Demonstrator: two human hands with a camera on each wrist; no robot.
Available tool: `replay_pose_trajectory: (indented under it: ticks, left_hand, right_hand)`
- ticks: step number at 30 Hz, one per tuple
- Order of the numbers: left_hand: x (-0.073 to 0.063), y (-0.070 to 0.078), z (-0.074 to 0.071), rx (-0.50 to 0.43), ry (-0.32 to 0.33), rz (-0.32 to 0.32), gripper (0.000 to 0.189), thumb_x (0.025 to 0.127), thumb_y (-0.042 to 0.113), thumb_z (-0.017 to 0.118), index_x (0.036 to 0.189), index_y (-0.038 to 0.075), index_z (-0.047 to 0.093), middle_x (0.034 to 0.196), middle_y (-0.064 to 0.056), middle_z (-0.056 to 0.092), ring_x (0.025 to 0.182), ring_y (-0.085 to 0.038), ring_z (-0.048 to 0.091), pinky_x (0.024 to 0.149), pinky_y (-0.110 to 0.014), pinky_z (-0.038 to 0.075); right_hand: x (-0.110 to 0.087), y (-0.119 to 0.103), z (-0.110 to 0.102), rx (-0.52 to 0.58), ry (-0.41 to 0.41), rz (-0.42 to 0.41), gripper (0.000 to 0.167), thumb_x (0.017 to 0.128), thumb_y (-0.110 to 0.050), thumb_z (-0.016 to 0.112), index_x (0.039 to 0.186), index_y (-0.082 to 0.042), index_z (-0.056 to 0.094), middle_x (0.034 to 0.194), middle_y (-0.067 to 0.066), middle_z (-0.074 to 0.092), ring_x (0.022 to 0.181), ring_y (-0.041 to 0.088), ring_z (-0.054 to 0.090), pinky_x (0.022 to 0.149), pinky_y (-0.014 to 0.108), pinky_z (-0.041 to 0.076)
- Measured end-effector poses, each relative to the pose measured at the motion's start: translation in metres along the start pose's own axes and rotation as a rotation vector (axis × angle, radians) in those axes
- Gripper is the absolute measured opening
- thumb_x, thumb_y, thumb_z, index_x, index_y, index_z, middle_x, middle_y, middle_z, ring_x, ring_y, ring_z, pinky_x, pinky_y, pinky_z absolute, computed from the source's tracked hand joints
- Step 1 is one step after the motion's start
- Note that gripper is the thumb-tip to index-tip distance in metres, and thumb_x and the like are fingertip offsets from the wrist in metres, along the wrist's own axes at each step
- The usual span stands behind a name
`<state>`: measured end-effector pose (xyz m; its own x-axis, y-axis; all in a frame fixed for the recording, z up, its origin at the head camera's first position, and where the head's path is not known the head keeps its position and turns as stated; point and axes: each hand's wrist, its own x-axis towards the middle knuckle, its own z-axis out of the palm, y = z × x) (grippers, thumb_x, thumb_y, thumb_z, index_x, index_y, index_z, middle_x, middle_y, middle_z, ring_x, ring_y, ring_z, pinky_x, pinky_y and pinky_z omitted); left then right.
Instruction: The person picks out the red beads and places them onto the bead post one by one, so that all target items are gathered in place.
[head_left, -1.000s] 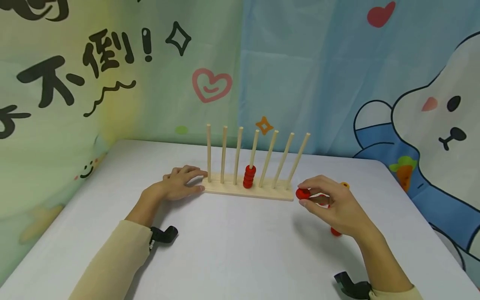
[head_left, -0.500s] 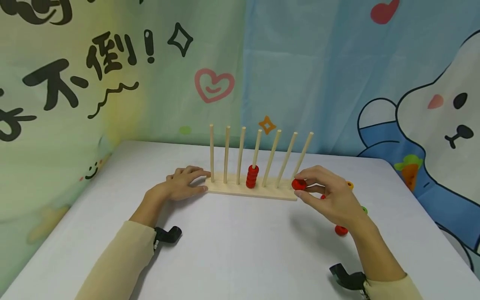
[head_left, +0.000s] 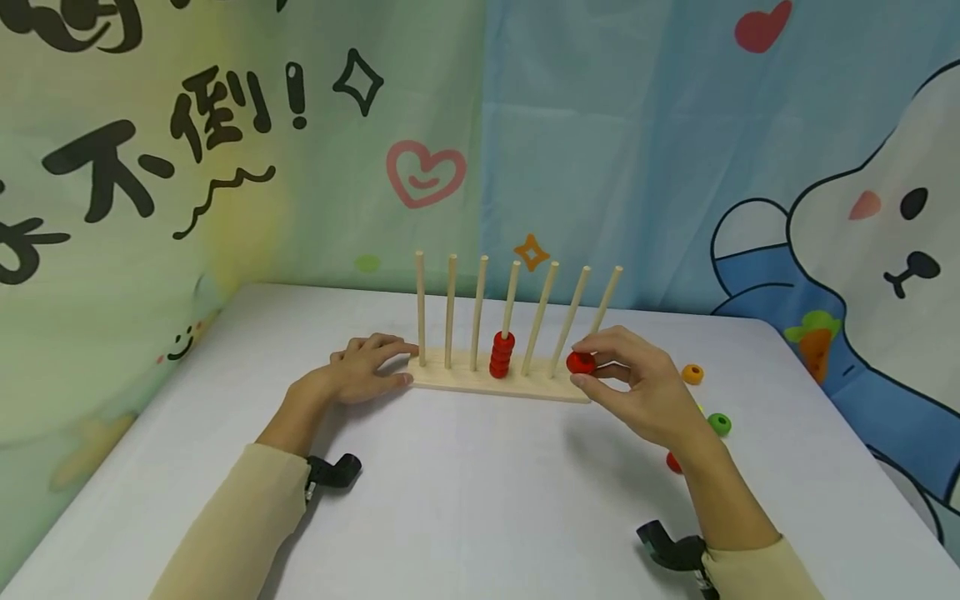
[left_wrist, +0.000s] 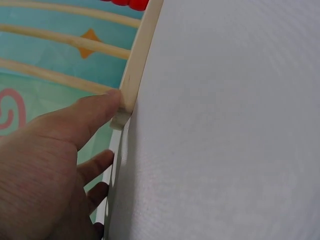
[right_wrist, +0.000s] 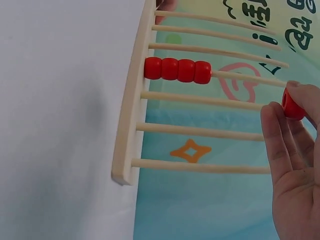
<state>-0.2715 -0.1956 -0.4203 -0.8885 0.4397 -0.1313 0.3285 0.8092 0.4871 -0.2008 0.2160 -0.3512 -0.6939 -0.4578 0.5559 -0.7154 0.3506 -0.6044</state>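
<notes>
A wooden peg rack (head_left: 498,383) with several upright pegs stands on the table. Several red beads (head_left: 502,355) are stacked on its middle peg. My left hand (head_left: 367,367) grips the rack's left end, the thumb at the front edge and a finger towards the back. Between thumb and fingertips my right hand (head_left: 637,383) pinches another red bead (head_left: 581,362), held up by the rack's right end. In the right wrist view this bead (right_wrist: 291,106) shows its hole, and it is apart from the pegs there.
Loose beads lie on the white table (head_left: 465,500) to the right: an orange one (head_left: 692,374), a green one (head_left: 719,424) and a red one (head_left: 674,462) partly behind the right wrist. A printed cloth backdrop (head_left: 570,125) hangs behind the table.
My right hand has moved left and slightly up with the red bead, from beside the rack to its right end. More loose beads show behind it. My left hand stays on the rack.
</notes>
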Motion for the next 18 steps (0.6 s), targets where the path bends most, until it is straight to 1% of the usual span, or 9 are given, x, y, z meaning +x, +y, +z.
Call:
replay_pose_trajectory:
  ticks: [6, 11, 14, 18]
  left_hand:
    - [-0.001, 0.000, -0.001, 0.001, -0.001, -0.008, 0.060, 0.100, 0.057, 0.054, 0.154, 0.031, 0.046, 0.164, -0.011, 0.031, 0.144, -0.051, 0.026, 0.105, -0.074, 0.024]
    - [-0.001, -0.003, -0.001, 0.004, -0.001, -0.021, 0.061, 0.100, 0.060, 0.053, 0.154, 0.033, 0.045, 0.164, -0.009, 0.031, 0.144, -0.050, 0.026, 0.106, -0.074, 0.023]
    - [0.000, -0.003, -0.001, 0.007, 0.008, -0.010, 0.061, 0.100, 0.060, 0.052, 0.153, 0.032, 0.046, 0.163, -0.011, 0.031, 0.143, -0.052, 0.026, 0.105, -0.075, 0.023]
    - [-0.001, 0.000, -0.002, 0.002, 0.007, -0.003, 0.060, 0.101, 0.058, 0.053, 0.154, 0.031, 0.046, 0.164, -0.012, 0.031, 0.144, -0.052, 0.026, 0.104, -0.075, 0.024]
  right_hand:
    - [0.010, -0.003, 0.001, -0.005, 0.002, -0.020, 0.041, 0.084, 0.012, 0.078, 0.120, -0.005, 0.069, 0.112, 0.002, 0.067, 0.097, 0.014, 0.070, 0.086, 0.022, 0.057]
    - [0.019, -0.005, 0.006, 0.051, 0.017, -0.052, 0.043, 0.082, 0.015, 0.077, 0.121, -0.003, 0.068, 0.112, 0.007, 0.067, 0.097, 0.016, 0.070, 0.086, 0.024, 0.057]
    - [0.024, -0.005, 0.010, 0.095, 0.034, -0.056, 0.043, 0.082, 0.016, 0.076, 0.120, -0.003, 0.068, 0.114, 0.009, 0.066, 0.096, 0.017, 0.071, 0.086, 0.025, 0.058]
    - [0.029, -0.003, 0.015, 0.118, 0.051, -0.064, 0.043, 0.082, 0.017, 0.076, 0.120, -0.002, 0.068, 0.115, 0.010, 0.066, 0.096, 0.017, 0.071, 0.086, 0.025, 0.058]
